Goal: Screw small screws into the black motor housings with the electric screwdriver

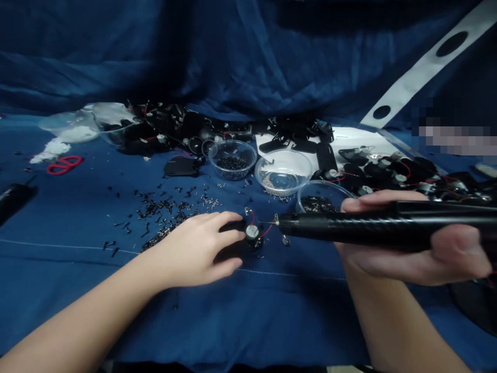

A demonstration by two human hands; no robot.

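My right hand (392,259) is wrapped around a black pen-shaped electric screwdriver (368,223), held level with its thin bit pointing left. Just left of the bit's tip lies a small motor (252,232) with a whitish round end and red wires. It sits at the end of a black plastic part (230,250), mostly hidden under my left hand (202,243). The thumb and fingers of that hand are curved around the part and hold it on the blue cloth. A small metal piece (286,240) lies beneath the screwdriver's front end.
Loose black screws (155,207) are scattered left of my left hand. Behind stand clear plastic bowls: one with black screws (232,163), one with small silver pieces (272,181). Red-handled scissors (64,165) and another black tool (17,199) lie left. Black parts (411,171) pile up right.
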